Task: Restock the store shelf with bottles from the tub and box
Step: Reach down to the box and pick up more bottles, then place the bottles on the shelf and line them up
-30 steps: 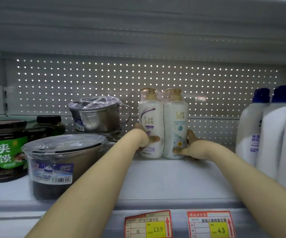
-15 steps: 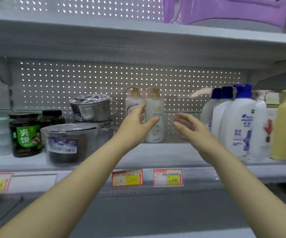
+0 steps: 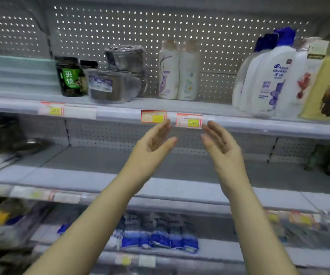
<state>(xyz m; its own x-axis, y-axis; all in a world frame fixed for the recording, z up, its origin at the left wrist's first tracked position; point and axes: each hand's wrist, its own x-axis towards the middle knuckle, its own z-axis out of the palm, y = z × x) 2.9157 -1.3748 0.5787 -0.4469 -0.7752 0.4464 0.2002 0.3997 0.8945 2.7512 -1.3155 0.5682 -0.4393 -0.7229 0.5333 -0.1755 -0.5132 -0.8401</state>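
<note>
Two white pump bottles stand side by side at the back of the upper shelf [image 3: 120,111]: one with a purple label [image 3: 167,73] and one with a flower label [image 3: 188,75]. My left hand [image 3: 153,144] and my right hand [image 3: 220,142] hover below them, in front of the shelf edge, palms facing each other. Both have straight fingers and hold nothing. Neither tub nor box is in view.
Dark jars [image 3: 70,77] and wrapped steel pots [image 3: 111,87] stand left of the pair. White blue-capped bottles [image 3: 267,76] and a yellow bottle [image 3: 328,82] fill the right. Price tags [image 3: 189,121] line the shelf edge. Blue packets [image 3: 158,238] lie on a low shelf.
Both hands have let go of the two pump bottles and drawn back and down from the shelf. The view has pulled away, so lower shelves now show.
</note>
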